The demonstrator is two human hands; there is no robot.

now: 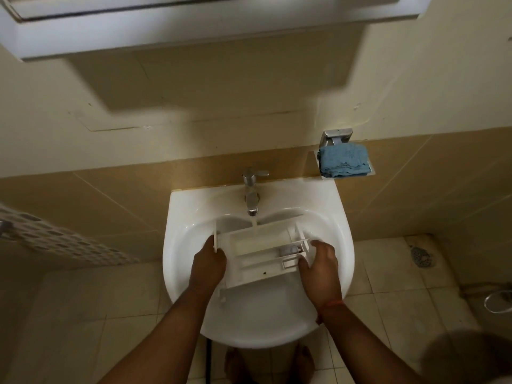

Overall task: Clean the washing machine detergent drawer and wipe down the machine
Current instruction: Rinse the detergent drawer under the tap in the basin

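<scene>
The white plastic detergent drawer [260,256] is held over the bowl of the white sink [177,234], under the chrome tap [251,195]. A thin stream of water falls from the spout onto the drawer's far edge. My left hand [208,264] grips the drawer's left end. My right hand [318,268] grips its right end, fingers curled round the side. Several compartments of the drawer face up. A folded blue cloth [343,161] lies on a metal wall shelf to the right of the tap.
A white mirror cabinet [194,26] hangs on the wall above the sink. A perforated white basket [63,242] is at the left. The tiled floor has a round drain [422,257] at the right and a chrome hose fitting [498,299] at the edge.
</scene>
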